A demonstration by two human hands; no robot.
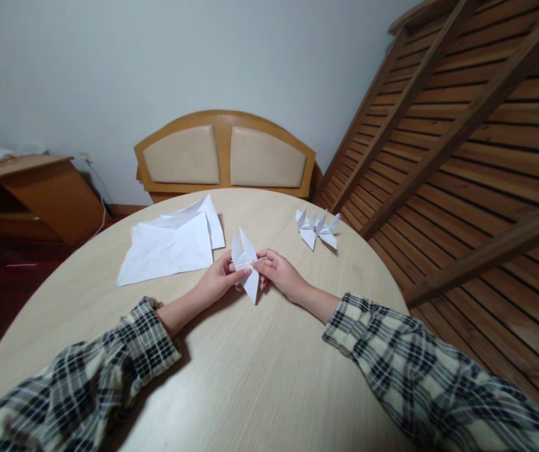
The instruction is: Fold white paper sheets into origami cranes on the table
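Observation:
Between my two hands is a folded piece of white origami paper (pixel 249 284), with two narrow points rising at the far end and a broad point toward me. My left hand (pixel 222 276) pinches its left side, thumb on top. On the right side, my right hand (pixel 279 273) grips it with thumb and fingers near the middle. Fingers under the paper are partly hidden. To the right stand folded white paper cranes (pixel 315 229), close together. Left of my hands lie several loose white paper sheets (pixel 170 248), overlapping and slightly creased.
All of this is on a round, pale wooden table (pixel 260 376). Behind it stands a padded wooden headboard (pixel 225 150) against the wall. A slatted wooden panel (pixel 467 163) leans along the right. At the left is a wooden cabinet (pixel 57 194) with a white cable beside it.

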